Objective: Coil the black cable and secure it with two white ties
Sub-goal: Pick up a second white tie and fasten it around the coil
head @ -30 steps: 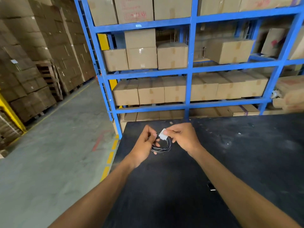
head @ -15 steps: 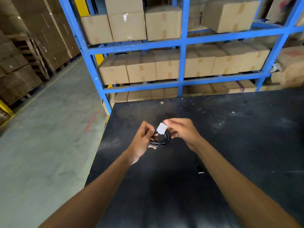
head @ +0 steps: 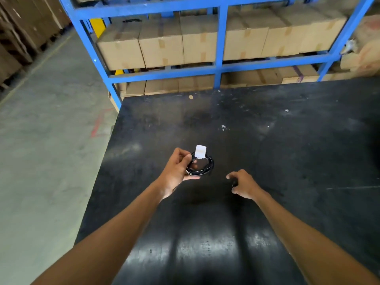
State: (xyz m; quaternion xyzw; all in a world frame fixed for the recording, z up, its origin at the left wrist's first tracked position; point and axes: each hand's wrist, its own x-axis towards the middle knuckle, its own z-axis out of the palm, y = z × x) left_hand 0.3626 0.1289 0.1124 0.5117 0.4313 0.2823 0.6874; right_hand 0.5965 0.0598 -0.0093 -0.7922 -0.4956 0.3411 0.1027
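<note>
While the black cable sits wound into a small coil, we find it gripped by the left hand, whose fingers close around the coil's left side and hold it above the counter. One white tie is fixed at the top of the coil and stands up from it as a small white tab. We can confirm only this one tie from our viewpoint.

We note the right hand well apart from the coil, to its right and nearer to us, low over the counter. Its fingers are curled downward and loosely parted; a small dark item appears at the fingertips, but we cannot tell whether the hand grips it.

We record the counter surface as black, scuffed, and marked with pale specks. Beyond its far edge stands a blue shelf rack loaded with cardboard boxes. To the left of the counter we see bare concrete floor.
</note>
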